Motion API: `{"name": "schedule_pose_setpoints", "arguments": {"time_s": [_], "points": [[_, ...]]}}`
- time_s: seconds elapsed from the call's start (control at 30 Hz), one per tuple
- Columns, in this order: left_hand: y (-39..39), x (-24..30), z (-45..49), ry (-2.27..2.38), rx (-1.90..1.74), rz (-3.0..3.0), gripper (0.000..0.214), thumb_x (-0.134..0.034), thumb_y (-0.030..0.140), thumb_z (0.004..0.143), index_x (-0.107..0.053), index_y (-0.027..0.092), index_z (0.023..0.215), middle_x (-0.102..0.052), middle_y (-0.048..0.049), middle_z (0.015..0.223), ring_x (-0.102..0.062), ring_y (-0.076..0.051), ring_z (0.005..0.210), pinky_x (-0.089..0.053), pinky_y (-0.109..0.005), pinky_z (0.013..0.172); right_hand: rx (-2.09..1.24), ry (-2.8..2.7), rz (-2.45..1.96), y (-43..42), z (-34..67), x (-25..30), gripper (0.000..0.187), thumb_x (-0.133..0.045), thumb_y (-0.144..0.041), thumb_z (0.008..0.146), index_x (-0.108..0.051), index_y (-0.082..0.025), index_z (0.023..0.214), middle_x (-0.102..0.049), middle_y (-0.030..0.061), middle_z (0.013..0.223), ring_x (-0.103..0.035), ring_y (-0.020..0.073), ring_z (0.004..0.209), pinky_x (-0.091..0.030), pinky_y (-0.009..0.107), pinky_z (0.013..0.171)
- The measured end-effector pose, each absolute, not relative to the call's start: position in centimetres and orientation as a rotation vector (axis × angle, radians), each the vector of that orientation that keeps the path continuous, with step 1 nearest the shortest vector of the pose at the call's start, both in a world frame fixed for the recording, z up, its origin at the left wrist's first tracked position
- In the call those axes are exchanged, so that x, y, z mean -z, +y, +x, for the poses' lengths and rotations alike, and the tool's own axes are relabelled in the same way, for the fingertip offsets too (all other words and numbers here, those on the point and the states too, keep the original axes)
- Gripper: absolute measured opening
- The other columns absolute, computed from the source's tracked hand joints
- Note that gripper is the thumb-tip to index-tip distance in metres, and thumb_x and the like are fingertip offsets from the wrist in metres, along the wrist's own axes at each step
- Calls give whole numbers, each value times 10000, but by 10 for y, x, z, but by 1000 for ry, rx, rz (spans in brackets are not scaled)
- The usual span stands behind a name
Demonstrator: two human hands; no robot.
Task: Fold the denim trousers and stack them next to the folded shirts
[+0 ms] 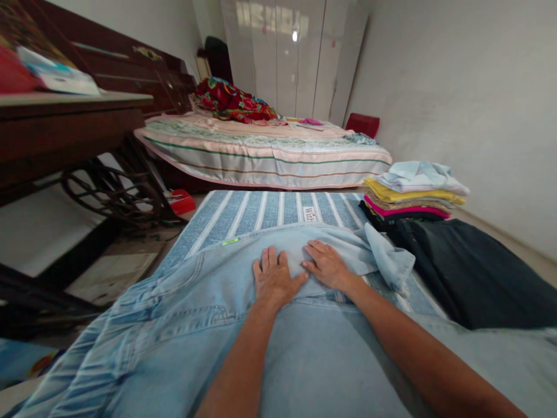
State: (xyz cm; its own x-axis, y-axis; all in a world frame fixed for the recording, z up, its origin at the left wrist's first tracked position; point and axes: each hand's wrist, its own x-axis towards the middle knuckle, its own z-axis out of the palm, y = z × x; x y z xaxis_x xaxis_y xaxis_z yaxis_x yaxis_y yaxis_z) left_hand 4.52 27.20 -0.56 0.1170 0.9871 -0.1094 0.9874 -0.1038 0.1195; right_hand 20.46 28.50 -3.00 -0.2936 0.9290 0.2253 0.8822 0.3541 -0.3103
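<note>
A light blue denim garment (183, 348) lies spread over the near part of a blue-and-white striped surface (278, 209). My left hand (274, 277) rests flat on the denim near its middle, fingers apart. Just to the right, my right hand (325, 264) also presses on the cloth with its fingers stretched out. Neither hand grips anything. One end of the garment (387, 261) is bunched and folded up to the right of my right hand. A small green tag (230, 241) shows along the far edge.
To the right are a stack of folded clothes (413, 191) and a dark folded garment (478, 273). A bed (270, 154) with a red floral blanket (235, 101) stands beyond. On the left is a treadle table (73, 125) with an iron wheel (108, 188).
</note>
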Motion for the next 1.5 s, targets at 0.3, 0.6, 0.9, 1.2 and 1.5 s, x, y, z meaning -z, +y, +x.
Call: {"name": "schedule_pose_setpoints", "arguments": {"time_s": [0.3,0.6,0.9,1.2,1.5], "points": [[276,7,39,1957,-3,2240,718,-294,628,833,-365,165,1376,-196,-145,1524,-144,-278,1405,-156,-476,1095,-26,-2378,-1021,218,215,12,176,-484,-93,838,-609,-182,926,-615,87,1065,-545,191,1022,-439,332,901],[274,5,40,1963,-21,2257,677,-301,596,850,-377,163,1364,-219,-153,1515,-165,-277,1399,-159,-468,1094,187,-2669,-1137,219,211,8,235,-418,-96,899,-578,-175,1053,-588,106,1029,-525,212,987,-427,362,857],[275,7,39,1971,-13,2238,611,-262,552,889,-404,175,1348,-228,-142,1514,-178,-267,1397,-183,-460,1090,393,-2673,-1104,235,203,10,299,-360,-157,947,-487,-152,1217,-596,78,893,-536,192,819,-402,332,760],[274,9,38,1968,-59,2279,577,-236,531,905,-422,187,1328,-259,-135,1504,-208,-257,1388,-203,-463,1086,436,-2494,-946,239,188,24,279,-322,-153,949,-561,-131,1092,-603,74,798,-524,175,732,-369,326,696],[274,11,39,1963,-90,2251,613,-235,548,888,-412,180,1346,-242,-131,1511,-193,-266,1390,-182,-464,1089,308,-2343,-1191,213,191,13,266,-396,-198,931,-627,-177,802,-599,86,788,-531,189,751,-391,335,709]]}}
